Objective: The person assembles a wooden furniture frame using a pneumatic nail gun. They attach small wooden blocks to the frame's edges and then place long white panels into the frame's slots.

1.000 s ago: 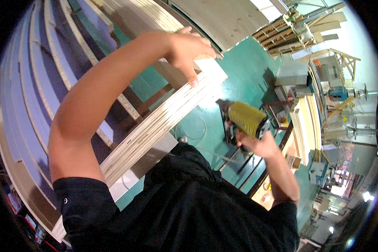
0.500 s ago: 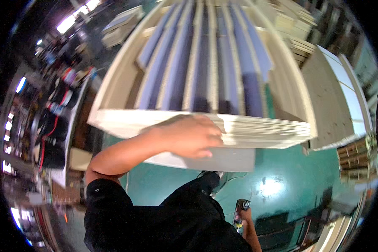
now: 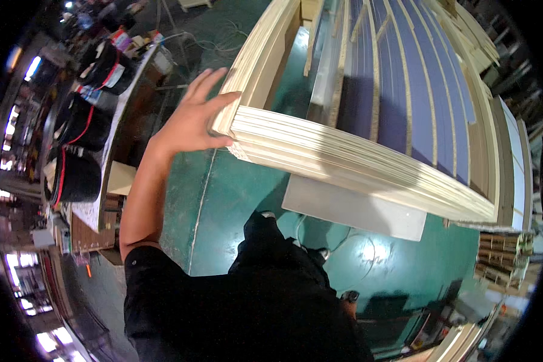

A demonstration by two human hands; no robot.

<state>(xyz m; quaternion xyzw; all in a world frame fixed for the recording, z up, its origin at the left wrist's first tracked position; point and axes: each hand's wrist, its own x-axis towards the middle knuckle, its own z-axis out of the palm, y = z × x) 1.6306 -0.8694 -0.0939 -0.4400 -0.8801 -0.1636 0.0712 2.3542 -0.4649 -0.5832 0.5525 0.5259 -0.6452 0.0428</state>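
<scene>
My left hand (image 3: 193,120) rests spread at the near left corner of a stack of pale wooden frames (image 3: 344,160), fingers apart and touching the corner from outside. Inside the frames stand blue-grey panels (image 3: 392,78) with pale edges, arranged in long rows. Low at my right side, my right hand (image 3: 349,308) is closed round a dark hand-held power tool (image 3: 350,295). My body covers most of that hand and tool, and the tool's exact kind cannot be made out.
A light grey board (image 3: 356,208) juts out below the frames. A thin hose (image 3: 371,265) loops over the green floor near my feet. Along the left runs a bench (image 3: 123,114) beside black buckets (image 3: 81,123) with red bands. White-faced panels (image 3: 516,163) stand at the right.
My left hand has moved left from the middle of the near frame edge to its left corner, fingers spreading. The view has turned, so the frames appear further right. The tool stays low in my right hand.
</scene>
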